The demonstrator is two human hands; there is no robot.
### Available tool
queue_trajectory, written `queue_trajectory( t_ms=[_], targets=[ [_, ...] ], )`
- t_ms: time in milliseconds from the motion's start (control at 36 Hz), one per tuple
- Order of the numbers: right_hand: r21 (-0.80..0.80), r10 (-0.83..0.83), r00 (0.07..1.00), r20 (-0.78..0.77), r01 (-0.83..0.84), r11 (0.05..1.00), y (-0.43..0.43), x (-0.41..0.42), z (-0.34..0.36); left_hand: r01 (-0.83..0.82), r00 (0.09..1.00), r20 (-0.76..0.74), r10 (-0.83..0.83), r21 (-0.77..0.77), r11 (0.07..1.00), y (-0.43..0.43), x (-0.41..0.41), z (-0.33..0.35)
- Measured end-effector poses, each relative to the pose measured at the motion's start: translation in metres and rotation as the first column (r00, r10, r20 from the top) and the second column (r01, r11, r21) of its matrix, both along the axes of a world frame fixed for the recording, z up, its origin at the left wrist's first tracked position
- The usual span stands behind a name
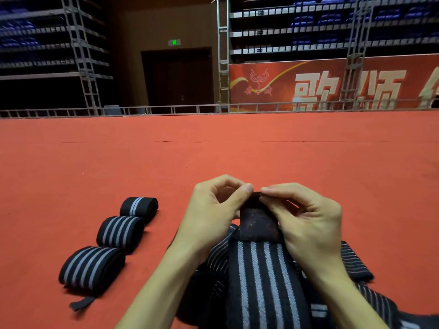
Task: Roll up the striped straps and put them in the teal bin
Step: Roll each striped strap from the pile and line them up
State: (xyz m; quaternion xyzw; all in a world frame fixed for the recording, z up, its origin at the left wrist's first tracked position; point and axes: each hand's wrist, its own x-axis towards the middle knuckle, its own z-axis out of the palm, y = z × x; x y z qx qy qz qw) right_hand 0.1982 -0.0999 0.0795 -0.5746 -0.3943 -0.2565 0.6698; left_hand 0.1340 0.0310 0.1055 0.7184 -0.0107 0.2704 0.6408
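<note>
Pinched by left grip and right grip: velcro end of striped strap. Start the roll tight, edges square, no slack.

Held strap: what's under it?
Under the held strap lies a heap of loose striped straps, showing at both sides on the red carpet. How many there are, and anything beneath them, is covered by the strap itself.

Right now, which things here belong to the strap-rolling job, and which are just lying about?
Job: strap pinched at its end by left hand and right hand; three rolled straps; loose straps beneath it.
Just there: red banner; scaffold tower; green exit sign; dark door.
</note>
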Motion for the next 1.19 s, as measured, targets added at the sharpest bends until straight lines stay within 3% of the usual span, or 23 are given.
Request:
queue_trajectory(
  t_ms=[361, 500, 611, 667, 778, 1000, 1083, 1194],
  targets=[
    [0.044, 0.093, 0.996, -0.01, -0.092, 0.995, -0.001, 0.002, 0.003, 0.011, 0.997, 0.069, -0.021, 0.137, 0.99, 0.002, -0.004, 0.004],
    [0.029, 0.195, 0.964, -0.183, -0.193, 0.981, -0.006, -0.004, 0.01, 0.022, 0.995, 0.089, -0.036, 0.152, 0.988, 0.004, -0.006, 0.005],
    [0.054, 0.297, 0.877, -0.378, -0.299, 0.953, -0.008, -0.009, 0.015, 0.002, 0.99, 0.134, -0.031, 0.212, 0.977, 0.006, -0.007, 0.007],
    [0.038, 0.264, 0.864, -0.428, -0.275, 0.961, -0.007, -0.009, 0.016, -0.015, 0.99, 0.142, -0.022, 0.253, 0.967, 0.006, -0.007, 0.007],
    [-0.038, 0.194, 0.901, -0.388, -0.226, 0.973, -0.008, -0.008, 0.018, -0.036, 0.992, 0.128, -0.002, 0.298, 0.954, 0.007, -0.006, 0.005],
    [-0.175, 0.083, 0.958, -0.273, -0.135, 0.975, -0.007, -0.007, 0.016, 0.066, 0.998, -0.017, -0.064, 0.156, 0.986, 0.008, -0.011, 0.009],
    [-0.142, 0.089, 0.955, -0.285, -0.134, 0.981, -0.006, -0.008, 0.016, 0.029, 0.999, 0.017, -0.033, 0.18, 0.983, 0.008, -0.011, 0.011],
    [-0.029, 0.195, 0.873, -0.447, -0.232, 0.972, -0.003, -0.012, 0.018, -0.021, 0.996, 0.091, 0.0, 0.236, 0.972, 0.009, -0.012, 0.011]
  ],
)
